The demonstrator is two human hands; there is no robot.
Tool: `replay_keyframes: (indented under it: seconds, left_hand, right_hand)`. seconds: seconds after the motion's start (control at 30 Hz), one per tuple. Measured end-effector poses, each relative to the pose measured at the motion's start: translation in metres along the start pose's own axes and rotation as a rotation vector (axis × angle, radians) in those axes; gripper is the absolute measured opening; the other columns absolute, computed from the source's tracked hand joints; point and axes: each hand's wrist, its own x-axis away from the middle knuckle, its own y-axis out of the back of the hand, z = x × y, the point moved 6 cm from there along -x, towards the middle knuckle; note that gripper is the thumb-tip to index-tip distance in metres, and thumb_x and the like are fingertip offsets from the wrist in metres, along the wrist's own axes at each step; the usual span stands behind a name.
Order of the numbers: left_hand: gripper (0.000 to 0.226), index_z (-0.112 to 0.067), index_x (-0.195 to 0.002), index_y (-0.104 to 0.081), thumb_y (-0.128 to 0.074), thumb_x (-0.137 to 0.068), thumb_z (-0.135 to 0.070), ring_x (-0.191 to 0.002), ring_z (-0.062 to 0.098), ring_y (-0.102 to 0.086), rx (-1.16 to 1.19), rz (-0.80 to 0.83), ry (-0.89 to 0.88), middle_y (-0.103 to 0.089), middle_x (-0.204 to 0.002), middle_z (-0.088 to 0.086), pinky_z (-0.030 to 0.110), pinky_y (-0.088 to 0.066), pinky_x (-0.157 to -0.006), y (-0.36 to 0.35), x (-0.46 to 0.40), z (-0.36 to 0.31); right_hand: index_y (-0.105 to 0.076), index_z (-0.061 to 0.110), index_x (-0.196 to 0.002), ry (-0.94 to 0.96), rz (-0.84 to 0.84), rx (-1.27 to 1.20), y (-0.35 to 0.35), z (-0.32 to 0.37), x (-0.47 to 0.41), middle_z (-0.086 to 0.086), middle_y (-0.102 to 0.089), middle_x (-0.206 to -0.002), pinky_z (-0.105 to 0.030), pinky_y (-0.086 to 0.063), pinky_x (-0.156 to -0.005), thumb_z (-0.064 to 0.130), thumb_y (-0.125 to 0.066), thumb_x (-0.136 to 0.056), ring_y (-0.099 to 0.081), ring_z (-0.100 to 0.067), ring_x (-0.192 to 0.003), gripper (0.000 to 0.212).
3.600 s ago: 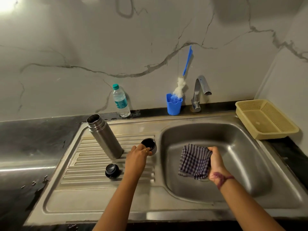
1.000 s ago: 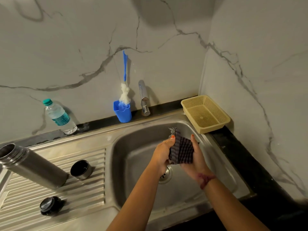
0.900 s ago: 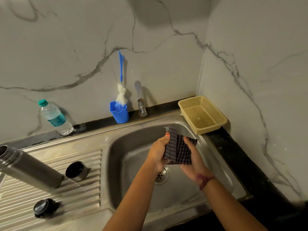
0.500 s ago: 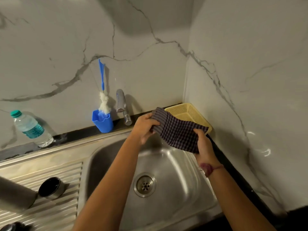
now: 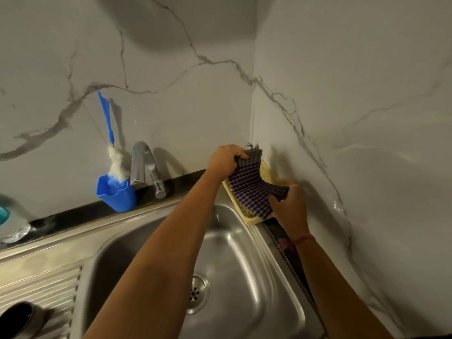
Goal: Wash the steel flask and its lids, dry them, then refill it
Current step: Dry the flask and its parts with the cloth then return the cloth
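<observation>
A checked cloth (image 5: 254,189) is stretched over the yellow basket (image 5: 249,215) in the back right corner. My left hand (image 5: 226,160) grips its far end, and my right hand (image 5: 289,207) grips its near end. The steel cup lid (image 5: 18,319) lies on the ribbed drainboard (image 5: 41,287) at the lower left edge. The flask and the black lid are out of view.
The steel sink basin (image 5: 244,265) with its drain (image 5: 197,291) lies below my arms. A tap (image 5: 144,165) stands behind it, beside a blue cup (image 5: 117,194) holding a bottle brush (image 5: 107,123). A plastic water bottle (image 5: 9,223) stands at the far left. Marble walls close the corner.
Both hands carried the cloth up and to the right, from over the basin onto the yellow basket. My view swung right, so the flask dropped out of sight.
</observation>
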Motion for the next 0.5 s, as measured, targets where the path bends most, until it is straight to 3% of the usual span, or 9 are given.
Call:
replay_keyframes:
  seconds: [0.07,0.13,0.2,0.27,0.33,0.4,0.5]
  left_hand:
    - [0.049,-0.02,-0.122,-0.07,-0.049,-0.089,0.01,-0.123,0.021,-0.055,-0.205,0.021,-0.057,-0.058,-0.139,-0.004,0.042,-0.046,-0.104,-0.008,-0.008,-0.002]
    - [0.051,-0.029,-0.134,-0.061,-0.05,-0.094,0.001,-0.129,0.021,-0.047,-0.401,0.052,-0.078,-0.047,-0.149,-0.01,0.045,-0.039,-0.106,-0.016,-0.011,-0.002]
    - [0.054,-0.035,-0.141,-0.051,-0.051,-0.096,-0.006,-0.131,0.021,-0.041,-0.551,0.114,-0.084,-0.037,-0.155,-0.012,0.047,-0.032,-0.108,-0.025,-0.013,0.001]
    - [0.053,-0.037,-0.145,-0.045,-0.053,-0.098,-0.014,-0.132,0.022,-0.039,-0.632,0.184,-0.105,-0.032,-0.157,-0.012,0.052,-0.026,-0.11,-0.037,-0.015,0.006]
    - [0.056,-0.036,-0.15,-0.038,-0.053,-0.099,-0.018,-0.136,0.022,-0.038,-0.668,0.243,-0.115,-0.026,-0.161,-0.01,0.057,-0.019,-0.114,-0.048,-0.015,0.012]
    - [0.061,-0.032,-0.155,-0.027,-0.05,-0.101,-0.015,-0.142,0.021,-0.033,-0.716,0.298,-0.105,-0.017,-0.164,-0.009,0.06,-0.012,-0.117,-0.058,-0.016,0.018]
    - [0.064,-0.031,-0.157,-0.019,-0.049,-0.102,-0.019,-0.152,0.022,-0.012,-0.758,0.31,-0.098,-0.007,-0.167,-0.006,0.065,-0.005,-0.117,-0.065,-0.014,0.024]
  right_hand:
    - [-0.059,0.006,-0.112,0.018,0.011,0.104,-0.006,-0.004,-0.009,-0.006,-0.063,-0.104,-0.028,-0.052,-0.077,0.009,-0.059,-0.088,-0.06,-0.017,-0.089,0.024]
    - [-0.065,0.009,-0.101,0.017,0.015,0.155,-0.012,-0.005,-0.011,-0.006,-0.066,-0.095,-0.033,-0.055,-0.074,0.019,-0.055,-0.092,-0.063,-0.019,-0.082,0.017]
    - [-0.06,0.01,-0.073,0.031,-0.004,0.21,-0.016,-0.005,-0.012,-0.005,-0.058,-0.066,-0.031,-0.048,-0.056,0.026,-0.05,-0.093,-0.056,-0.018,-0.061,0.027]
    - [-0.046,0.013,-0.058,-0.011,0.015,0.27,-0.021,-0.011,-0.012,0.0,-0.043,-0.053,-0.026,-0.036,-0.057,0.027,-0.045,-0.094,-0.043,-0.014,-0.052,0.039]
    - [-0.048,0.013,-0.06,-0.079,0.046,0.44,-0.026,-0.017,-0.009,0.002,-0.044,-0.06,-0.028,-0.033,-0.077,0.031,-0.039,-0.095,-0.044,-0.014,-0.065,0.041]
    - [-0.057,0.014,-0.07,-0.093,0.051,0.6,-0.03,-0.022,-0.007,-0.002,-0.054,-0.078,-0.039,-0.03,-0.091,0.037,-0.035,-0.094,-0.049,-0.019,-0.09,0.04]
    - [-0.063,0.017,-0.09,-0.062,0.093,0.824,-0.035,-0.028,-0.003,-0.006,-0.053,-0.107,-0.043,-0.029,-0.095,0.043,-0.024,-0.094,-0.042,-0.025,-0.109,0.047]
